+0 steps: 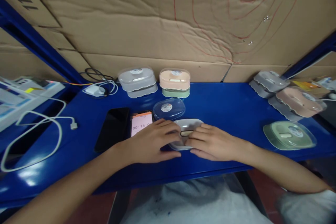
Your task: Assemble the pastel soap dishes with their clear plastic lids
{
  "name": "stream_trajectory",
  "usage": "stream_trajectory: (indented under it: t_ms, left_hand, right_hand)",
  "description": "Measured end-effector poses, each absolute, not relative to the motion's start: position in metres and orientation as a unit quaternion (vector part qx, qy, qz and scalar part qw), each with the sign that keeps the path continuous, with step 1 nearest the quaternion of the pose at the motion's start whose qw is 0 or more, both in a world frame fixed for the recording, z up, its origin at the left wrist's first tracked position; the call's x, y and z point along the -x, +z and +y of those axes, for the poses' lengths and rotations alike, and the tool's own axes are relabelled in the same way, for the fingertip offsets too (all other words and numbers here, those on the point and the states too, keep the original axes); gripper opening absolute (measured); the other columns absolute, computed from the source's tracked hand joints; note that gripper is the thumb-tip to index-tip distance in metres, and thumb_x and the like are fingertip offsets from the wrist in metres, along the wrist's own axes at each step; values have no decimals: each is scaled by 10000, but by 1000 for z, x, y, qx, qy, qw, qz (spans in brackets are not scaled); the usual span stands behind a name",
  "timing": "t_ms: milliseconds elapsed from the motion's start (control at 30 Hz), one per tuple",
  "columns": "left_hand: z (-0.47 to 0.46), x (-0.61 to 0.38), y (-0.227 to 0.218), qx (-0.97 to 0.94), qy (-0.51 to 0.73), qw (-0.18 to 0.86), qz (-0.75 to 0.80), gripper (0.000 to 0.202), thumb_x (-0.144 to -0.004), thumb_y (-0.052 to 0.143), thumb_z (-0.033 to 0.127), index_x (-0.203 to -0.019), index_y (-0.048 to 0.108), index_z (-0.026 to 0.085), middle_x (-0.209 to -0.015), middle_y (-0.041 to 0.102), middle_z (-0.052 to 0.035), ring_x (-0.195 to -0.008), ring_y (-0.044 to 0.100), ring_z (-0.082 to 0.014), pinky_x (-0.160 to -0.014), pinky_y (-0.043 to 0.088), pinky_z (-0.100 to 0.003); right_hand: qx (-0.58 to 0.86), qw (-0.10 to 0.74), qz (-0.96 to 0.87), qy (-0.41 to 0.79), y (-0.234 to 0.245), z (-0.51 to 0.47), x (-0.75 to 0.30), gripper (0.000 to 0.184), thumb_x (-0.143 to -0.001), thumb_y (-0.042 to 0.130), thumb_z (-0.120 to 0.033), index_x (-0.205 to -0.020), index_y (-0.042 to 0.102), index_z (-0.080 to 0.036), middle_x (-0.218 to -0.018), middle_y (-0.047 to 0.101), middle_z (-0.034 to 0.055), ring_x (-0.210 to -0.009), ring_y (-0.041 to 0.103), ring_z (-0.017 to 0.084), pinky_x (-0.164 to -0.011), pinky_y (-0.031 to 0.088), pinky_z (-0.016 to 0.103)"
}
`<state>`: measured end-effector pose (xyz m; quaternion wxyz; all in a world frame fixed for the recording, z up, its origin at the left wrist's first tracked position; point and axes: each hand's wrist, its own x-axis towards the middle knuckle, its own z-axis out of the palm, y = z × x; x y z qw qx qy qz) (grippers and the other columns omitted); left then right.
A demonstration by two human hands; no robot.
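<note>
Big backdrop first: brown cardboard (pixel 110 17) right across the rear, and below it the blue table (pixel 223 103). Along the back we have a grey stack (pixel 138 79) and a peach-and-green stack (pixel 175 80); over on the right, another grey stack (pixel 271 81), a pink-topped stack (pixel 299 102) and a green box (pixel 290 135). Now the hands! The left hand (pixel 159 140) is half-spread, thumb well apart from the fingers, at the left side of a pale grey piece (pixel 189 125). The right hand (pixel 212 142) curls over its right side, fingers bunched; whether it grips, I can't tell. That piece sits at the table's front middle. A dark phone (pixel 112 128) lies to the left; a clear cover (pixel 169 109) rests just behind. The lit phone (pixel 141 120) is partly hidden by the left hand, and smallest, a dark-edged tan strip (pixel 186 133) shows between the fingers.
</note>
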<state>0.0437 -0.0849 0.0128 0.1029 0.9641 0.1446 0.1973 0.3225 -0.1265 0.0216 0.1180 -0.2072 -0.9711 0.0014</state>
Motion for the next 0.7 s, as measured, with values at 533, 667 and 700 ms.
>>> stream_trajectory:
  t_ms: [533,667,700]
  left_hand:
    - [-47,-26,-5,-891,206,25,403,446,-1033,658,439,-1425,617,229,-1516,627,-165,-1341,659,-360,-1091,559,-574]
    - [-57,-31,7,-876,293,105,369,362,-1055,629,473,-1347,649,261,-1452,674,-95,-1281,701,-279,-1080,589,-495]
    - [-60,-32,10,-878,306,115,348,344,-1059,629,456,-1334,648,250,-1440,677,-95,-1274,705,-263,-1095,583,-477]
  right_hand:
    - [208,129,-969,28,18,-122,-327,302,-1116,513,-306,-1345,657,-171,-1318,722,114,-1173,683,234,-1018,537,417]
    - [265,168,-949,-33,16,-120,-332,491,-1089,598,-382,-1545,515,-220,-1610,508,188,-1503,472,317,-1230,345,590]
    - [284,178,-941,-51,15,-119,-333,580,-1070,630,-419,-1593,460,-236,-1657,448,198,-1558,400,341,-1264,271,636]
